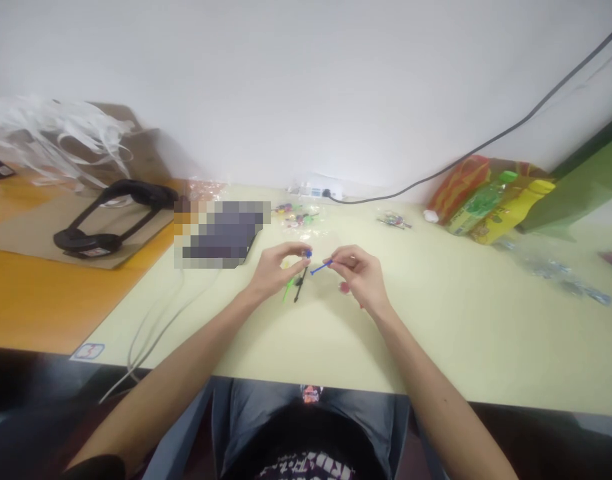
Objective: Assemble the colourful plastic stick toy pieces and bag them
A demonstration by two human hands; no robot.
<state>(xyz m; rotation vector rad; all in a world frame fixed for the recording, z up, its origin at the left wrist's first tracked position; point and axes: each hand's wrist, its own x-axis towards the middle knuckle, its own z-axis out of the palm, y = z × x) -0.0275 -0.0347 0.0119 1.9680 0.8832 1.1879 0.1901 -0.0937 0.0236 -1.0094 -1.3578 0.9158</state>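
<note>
Between the thumb and forefinger of my left hand is a small blue piece, too small to name more exactly. My right hand pinches a thin blue plastic stick, which points down and left toward my left hand. Below my left fingertips, a black stick-like piece and a bright green one lie on the pale yellow table. A round red piece rests beside my right hand, partly hidden by it.
Small colourful parts lie near the wall, with another bunch farther right. At left are a blurred-out dark device, cables and a black headband-like frame. A green-capped bottle, a yellow bottle and plastic packets are at right.
</note>
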